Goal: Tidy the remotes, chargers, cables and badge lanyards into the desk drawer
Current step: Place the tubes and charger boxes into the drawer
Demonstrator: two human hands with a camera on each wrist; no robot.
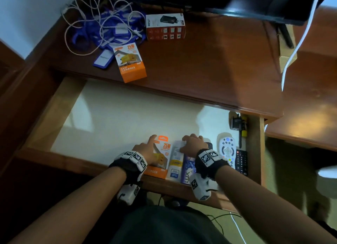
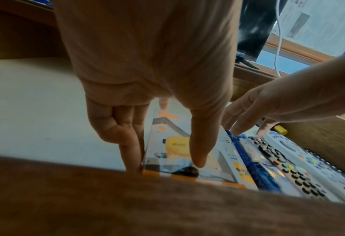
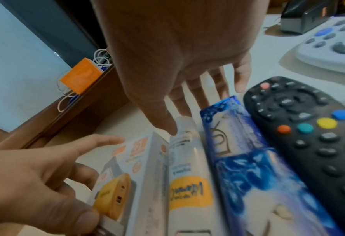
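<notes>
The open desk drawer (image 1: 118,119) holds a row of things at its front right. My left hand (image 1: 144,149) grips an orange 25W charger box (image 1: 165,152), thumb on its face (image 2: 198,151) and fingers down its left side. My right hand (image 1: 193,143) has spread fingers touching the far ends of a white box (image 3: 187,175) and a blue box (image 3: 248,159). Right of them lie a black remote (image 3: 308,127), a white remote (image 1: 227,149) and another black remote (image 1: 241,161). On the desk top lie tangled white cables and blue lanyards (image 1: 102,26).
On the desk top also stand a second orange charger box (image 1: 130,62), a white-and-red charger box (image 1: 166,26) and a blue badge holder (image 1: 103,58). A black plug (image 1: 236,123) sits at the drawer's back right. A dark screen (image 1: 237,1) overhangs the desk's rear.
</notes>
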